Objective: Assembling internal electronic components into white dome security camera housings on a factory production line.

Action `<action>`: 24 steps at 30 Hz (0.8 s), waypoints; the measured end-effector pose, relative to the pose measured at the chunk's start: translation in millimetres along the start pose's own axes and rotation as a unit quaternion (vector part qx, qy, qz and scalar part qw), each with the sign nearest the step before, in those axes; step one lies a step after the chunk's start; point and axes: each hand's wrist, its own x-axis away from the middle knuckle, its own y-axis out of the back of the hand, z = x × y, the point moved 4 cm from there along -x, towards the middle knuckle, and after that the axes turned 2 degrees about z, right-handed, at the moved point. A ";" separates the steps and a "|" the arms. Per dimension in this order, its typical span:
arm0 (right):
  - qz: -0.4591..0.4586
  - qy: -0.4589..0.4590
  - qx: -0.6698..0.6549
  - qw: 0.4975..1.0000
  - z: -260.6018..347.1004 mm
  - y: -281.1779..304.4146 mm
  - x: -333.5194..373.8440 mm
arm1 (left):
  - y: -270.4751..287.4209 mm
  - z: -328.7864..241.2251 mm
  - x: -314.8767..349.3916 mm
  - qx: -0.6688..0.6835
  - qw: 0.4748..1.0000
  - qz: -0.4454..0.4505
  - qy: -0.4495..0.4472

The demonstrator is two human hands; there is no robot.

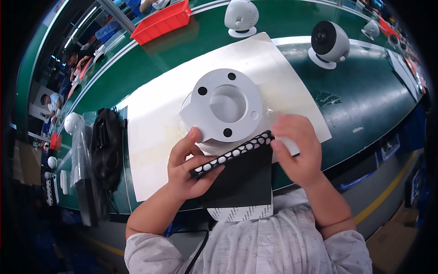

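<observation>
A white round appliance base (194,98) lies bottom up in front of me, with a wide round hollow in its middle. Three black round foot pads (202,91) sit on its ring; a fourth round spot on the right is white. My left hand (190,166) is closed on a folded black sheet of adhesive pads (242,178), its thumb near the base's lower edge. Along the fold runs a row of white round holes between black webbing. Beside the fold's right end is my right hand (296,148), its fingertips blurred; whether they pinch a pad I cannot tell.
White paper (157,109) covers part of the green bench. Two round white appliances (242,18) (329,43) stand beyond it, near a red bin (162,20). A black bag (107,150) and clear plastic (81,150) lie at left. Other people sit farther left.
</observation>
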 end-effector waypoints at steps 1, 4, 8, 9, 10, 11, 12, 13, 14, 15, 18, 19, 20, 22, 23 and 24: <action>0.022 0.051 0.021 0.998 11.4 -5.1 -1.8 | 1.7 1.7 1.1 0.000 1.000 -0.005 0.003; 0.041 0.113 0.052 0.991 32.9 -18.3 -2.6 | -2.1 0.0 -3.0 0.008 1.000 -0.005 0.009; 0.028 0.170 0.121 0.978 40.4 -32.4 -4.3 | -3.1 -0.6 -5.6 0.028 1.000 -0.002 -0.003; 0.020 0.176 0.128 0.976 41.5 -34.2 -4.2 | -3.6 0.2 -4.8 0.033 0.999 0.000 0.000; 0.013 0.182 0.135 0.974 43.0 -34.5 -4.1 | -3.3 0.7 -4.6 0.034 0.999 -0.005 -0.001; 0.017 0.183 0.139 0.973 44.6 -33.9 -2.6 | -3.6 1.1 -4.6 0.042 0.999 -0.010 0.001; 0.049 0.201 0.116 0.971 47.6 -34.5 -0.2 | -3.8 1.2 -4.9 0.050 0.999 -0.015 0.003; 0.081 0.219 0.093 0.968 50.0 -34.5 1.4 | -3.3 -0.4 -4.9 0.054 0.998 -0.020 0.002; 0.084 0.220 0.099 0.967 49.9 -31.0 -0.6 | -2.7 -0.6 -5.0 0.047 0.999 -0.014 0.016; 0.070 0.161 0.097 0.980 45.4 -23.6 -5.9 | -2.1 -1.0 -4.8 0.041 0.999 -0.008 0.030; 0.005 -0.017 0.026 1.000 8.5 -3.6 -28.0 | -1.0 -0.4 -4.8 0.027 0.999 -0.001 0.045; 0.020 -0.061 -0.025 0.998 -3.4 -6.0 -32.6 | -1.2 0.9 -3.4 0.014 0.998 0.013 0.059; 0.035 -0.112 -0.073 0.990 -9.2 -6.9 -34.2 | -1.0 1.7 -4.2 0.025 0.998 0.010 0.058; 0.061 -0.122 -0.064 0.989 -5.3 -7.1 -44.3 | -1.8 3.8 -5.3 0.001 0.999 0.003 0.034; 0.092 -0.136 -0.072 0.984 -1.5 -7.7 -42.1 | -1.4 1.6 -5.3 0.010 0.999 -0.004 0.041; 0.094 -0.128 -0.102 0.982 -4.4 -7.9 -46.2 | 3.8 -3.0 -12.3 -0.013 0.999 0.007 0.040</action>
